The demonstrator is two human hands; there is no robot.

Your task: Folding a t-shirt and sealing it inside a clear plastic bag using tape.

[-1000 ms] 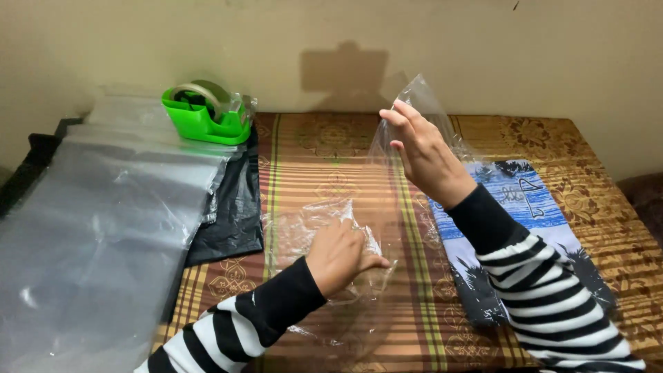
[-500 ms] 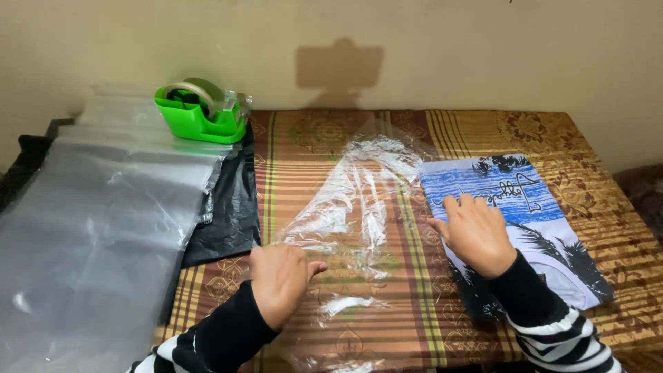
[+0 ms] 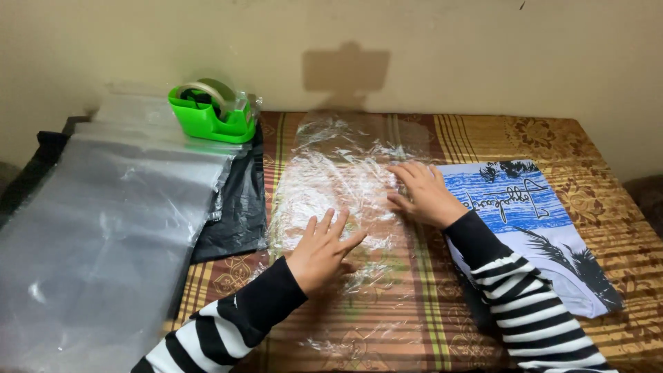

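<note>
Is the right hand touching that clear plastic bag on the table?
Touching. The head view shows the right hand pressed flat on the clear plastic bag.

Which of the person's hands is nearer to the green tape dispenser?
The left. The left hand lies flat on the clear plastic bag, below and right of the tape dispenser. The right hand presses the bag's right edge, further away.

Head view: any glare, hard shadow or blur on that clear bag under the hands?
Head view: sharp throughout; the clear bag shows crinkled white glare; one blocky shadow falls on the wall behind; both hands, left hand and right hand, are evenly lit.
</note>
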